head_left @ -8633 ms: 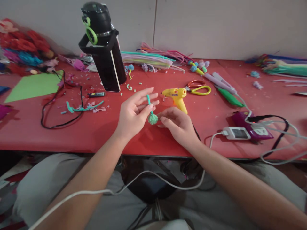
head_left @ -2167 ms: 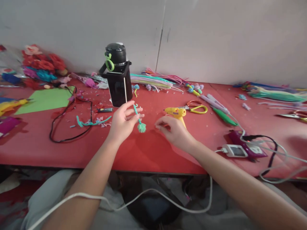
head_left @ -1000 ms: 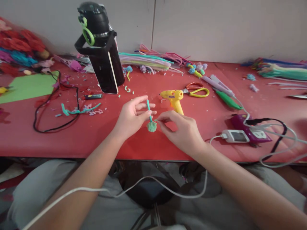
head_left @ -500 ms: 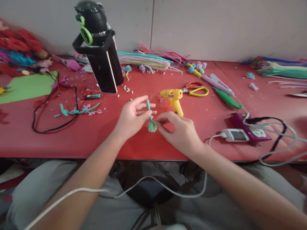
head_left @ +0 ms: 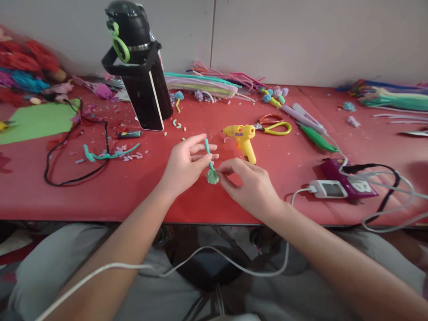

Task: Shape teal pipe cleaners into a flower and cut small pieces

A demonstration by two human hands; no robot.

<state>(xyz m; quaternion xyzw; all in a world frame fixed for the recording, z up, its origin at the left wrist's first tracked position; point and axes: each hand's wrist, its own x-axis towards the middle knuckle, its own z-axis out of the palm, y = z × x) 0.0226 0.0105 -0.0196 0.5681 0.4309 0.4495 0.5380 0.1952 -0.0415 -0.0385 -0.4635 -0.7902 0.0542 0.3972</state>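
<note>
Left hand (head_left: 183, 167), head view: thumb and fingers clamped on one green stem (head_left: 207, 151), left of the glue gun (head_left: 245, 136). Right hand (head_left: 252, 183): fingertips together at the one green tuft (head_left: 213, 177), grip contents unclear. Tuft apparently well formed; completeness uncertain. Beside the glue gun (one): scissors (head_left: 279, 128), one pair; behind-left, flask (head_left: 145, 93), one.
</note>
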